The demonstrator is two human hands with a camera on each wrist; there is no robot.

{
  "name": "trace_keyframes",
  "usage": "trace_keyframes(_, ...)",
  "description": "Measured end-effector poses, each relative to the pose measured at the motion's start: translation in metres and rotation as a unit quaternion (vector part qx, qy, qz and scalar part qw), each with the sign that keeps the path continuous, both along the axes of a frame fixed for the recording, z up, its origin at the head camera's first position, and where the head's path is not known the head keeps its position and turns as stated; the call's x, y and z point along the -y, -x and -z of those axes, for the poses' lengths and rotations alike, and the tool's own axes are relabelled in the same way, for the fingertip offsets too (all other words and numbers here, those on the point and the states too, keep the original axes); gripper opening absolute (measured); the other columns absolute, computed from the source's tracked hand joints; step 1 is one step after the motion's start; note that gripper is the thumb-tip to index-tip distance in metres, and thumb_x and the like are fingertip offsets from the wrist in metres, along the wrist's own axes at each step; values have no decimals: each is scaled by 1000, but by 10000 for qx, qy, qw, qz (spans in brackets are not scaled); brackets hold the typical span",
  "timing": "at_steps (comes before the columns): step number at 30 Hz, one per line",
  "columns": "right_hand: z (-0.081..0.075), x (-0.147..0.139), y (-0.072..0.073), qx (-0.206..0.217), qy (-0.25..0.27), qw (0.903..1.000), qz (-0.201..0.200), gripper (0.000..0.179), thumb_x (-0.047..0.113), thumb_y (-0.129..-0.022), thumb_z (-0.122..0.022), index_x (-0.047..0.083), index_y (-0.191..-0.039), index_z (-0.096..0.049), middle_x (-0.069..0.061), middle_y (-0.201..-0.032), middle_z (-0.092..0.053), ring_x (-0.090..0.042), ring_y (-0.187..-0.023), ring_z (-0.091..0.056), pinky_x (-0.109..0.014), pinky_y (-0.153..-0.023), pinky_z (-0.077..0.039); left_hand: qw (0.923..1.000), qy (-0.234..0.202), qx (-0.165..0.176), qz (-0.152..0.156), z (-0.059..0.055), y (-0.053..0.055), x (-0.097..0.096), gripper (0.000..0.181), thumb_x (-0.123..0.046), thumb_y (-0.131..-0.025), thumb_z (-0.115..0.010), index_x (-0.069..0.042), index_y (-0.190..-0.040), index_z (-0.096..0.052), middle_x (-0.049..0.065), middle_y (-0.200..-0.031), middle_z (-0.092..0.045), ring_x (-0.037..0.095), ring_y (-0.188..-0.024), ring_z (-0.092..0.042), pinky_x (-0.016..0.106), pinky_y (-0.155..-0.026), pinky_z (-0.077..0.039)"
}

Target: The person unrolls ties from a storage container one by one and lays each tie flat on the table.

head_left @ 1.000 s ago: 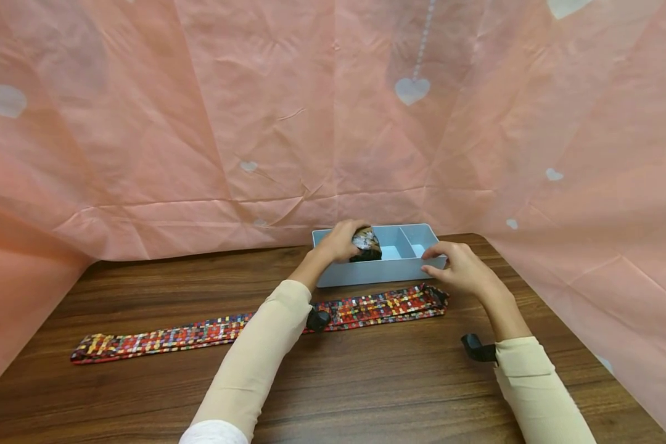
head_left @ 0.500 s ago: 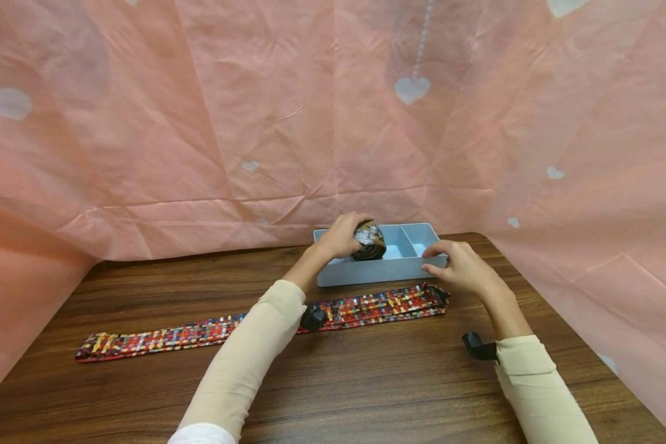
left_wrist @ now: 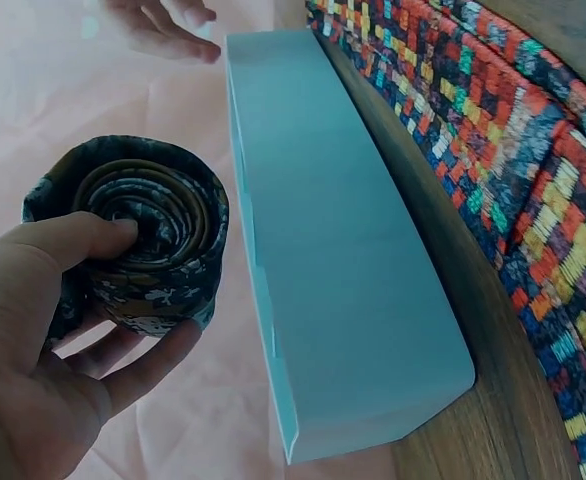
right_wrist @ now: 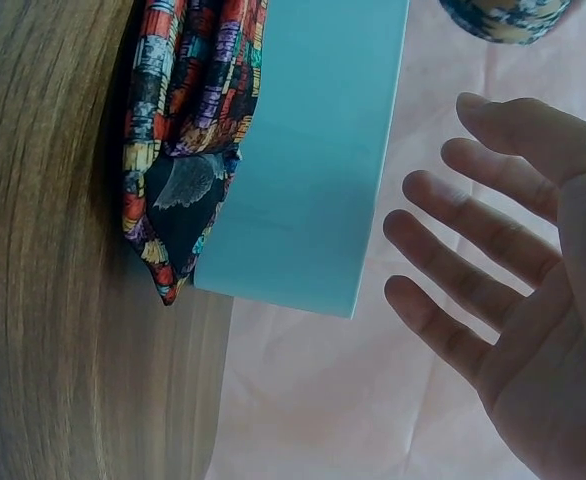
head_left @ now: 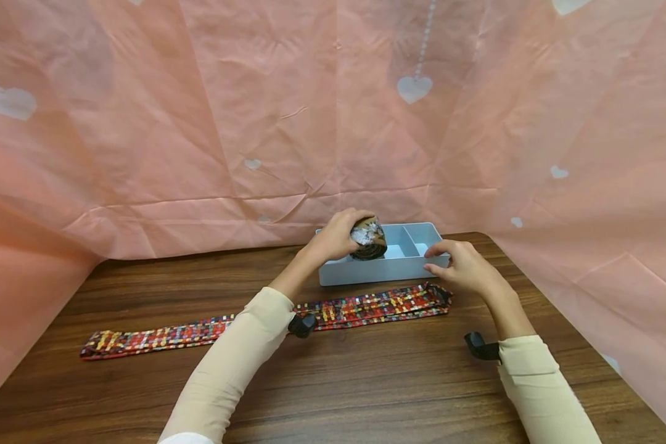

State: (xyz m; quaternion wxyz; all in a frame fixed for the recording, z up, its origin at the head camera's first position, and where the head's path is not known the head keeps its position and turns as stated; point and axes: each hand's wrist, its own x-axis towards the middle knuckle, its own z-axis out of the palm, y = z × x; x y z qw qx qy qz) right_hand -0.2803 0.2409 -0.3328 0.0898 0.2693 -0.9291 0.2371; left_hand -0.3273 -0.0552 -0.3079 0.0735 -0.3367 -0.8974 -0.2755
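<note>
My left hand [head_left: 335, 239] holds a rolled-up dark floral necktie [head_left: 369, 237] above the left part of a pale blue divided box [head_left: 388, 270]. In the left wrist view, the thumb presses on the coil [left_wrist: 178, 285] and the fingers curl beneath it. The box wall [left_wrist: 333, 270] stands beside the roll, apart from it. My right hand [head_left: 462, 266] is by the box's right front corner, holding nothing. Its fingers appear spread and relaxed in the right wrist view. A multicoloured checked necktie [head_left: 377, 307] lies folded lengthwise in front of the box, partly hidden under the left forearm.
Dividers [head_left: 412, 240] split the box into compartments. Behind it hangs a pink curtain [head_left: 200, 123] with white hearts, which also encloses both sides of the wooden table [head_left: 366, 382]. Black straps with small cameras are on both wrists.
My left hand has raised the rolled necktie up out of the box's left part, and the forearm has shifted left. The right hand stays by the box's corner.
</note>
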Motion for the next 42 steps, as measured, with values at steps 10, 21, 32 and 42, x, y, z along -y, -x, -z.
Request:
trace_keyframes(10, 2, -2, 1, -50, -18, 10000, -7, 16, 9, -91, -78, -2, -103, -75, -25, -106, -74, -31, -80, -68, -42, -70, -53, 9995, -109, -265, 95, 0, -16, 11, 62, -4, -84, -81, -3, -142, -60, 15, -134, -66, 30, -124, -60, 43, -105, -48)
trace_keyframes(21, 3, -1, 2, -56, -4, 10000, -48, 16, 8, -91, -77, -2, -104, -74, -22, -105, -74, -38, -95, -69, -56, -79, -55, 9997, -120, -199, -94, 5, -32, 24, 65, -6, -81, -84, -4, -142, -61, 15, -132, -66, 31, -123, -61, 48, -104, -47)
trace_keyframes(32, 2, 0, -1, 7, -124, 9999, -35, 18, 11, -92, -77, -1, -106, -75, -22, -109, -74, -42, -106, -68, -59, -88, -53, 9985, -321, -430, 88, 7, -57, 39, 61, -5, -77, -86, -1, -135, -66, 14, -126, -71, 31, -118, -64, 45, -103, -49)
trace_keyframes(42, 0, 2, -3, -105, -176, 9997, -111, 19, 10, -91, -78, -2, -106, -75, -20, -108, -75, -42, -107, -68, -60, -93, -52, 9985, -439, -333, -11, 16, -78, 51, 60, -5, -79, -86, -3, -135, -66, 15, -121, -70, 30, -110, -66, 47, -94, -53)
